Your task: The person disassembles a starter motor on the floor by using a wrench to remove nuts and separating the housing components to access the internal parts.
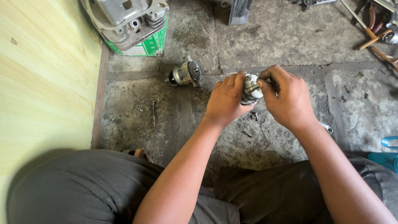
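Held above the stone floor (290,45), a small cylindrical motor part (251,92), grey and white with a short shaft at its end. Left hand (226,99) wrapped around its body, grip clamped on it. Right hand (286,97) pinching the shaft end, fingertips (260,83) closed on it. To the left of the motor part, lying on the floor, a second round motor housing (185,74). Just below the motor part, loose screws (253,117); farther left, a long bolt (154,116). Beyond the housing, an engine casting (124,18) resting on a green box (147,45).
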